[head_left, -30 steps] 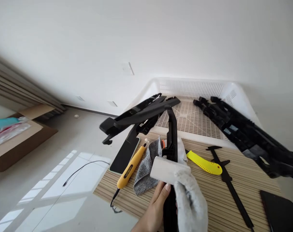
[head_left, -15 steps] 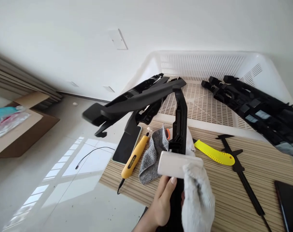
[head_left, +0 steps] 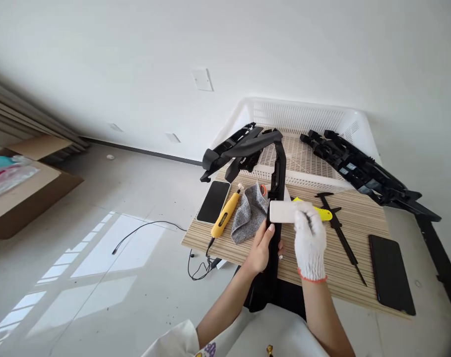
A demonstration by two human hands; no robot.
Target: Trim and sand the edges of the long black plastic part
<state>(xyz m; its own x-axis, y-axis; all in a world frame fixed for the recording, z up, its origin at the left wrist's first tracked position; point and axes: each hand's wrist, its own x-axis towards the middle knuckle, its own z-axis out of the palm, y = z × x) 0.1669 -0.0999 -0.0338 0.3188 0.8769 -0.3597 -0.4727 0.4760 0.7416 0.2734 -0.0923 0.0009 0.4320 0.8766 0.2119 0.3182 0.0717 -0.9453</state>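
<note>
My bare left hand (head_left: 262, 246) is wrapped round a long black plastic trim part (head_left: 276, 198) that stands up from my lap over the table edge. My right hand (head_left: 309, 240), in a white knit glove, grips a white block (head_left: 281, 211) laid across that part. A grey cloth (head_left: 249, 215) lies just left of the part, next to a yellow-handled tool (head_left: 225, 215) with a cord.
A wooden slatted table (head_left: 362, 233) carries a phone (head_left: 213, 202), a yellow plastic scraper (head_left: 321, 212), a black caliper (head_left: 340, 235) and a dark tablet (head_left: 391, 273). A white basket (head_left: 303, 116) behind holds black trim parts (head_left: 359, 168). A cardboard box (head_left: 20, 196) stands on the floor at left.
The view has pulled back and tilted down, so my forearms and lap now show. Both hands keep their hold on the black part and the white block.
</note>
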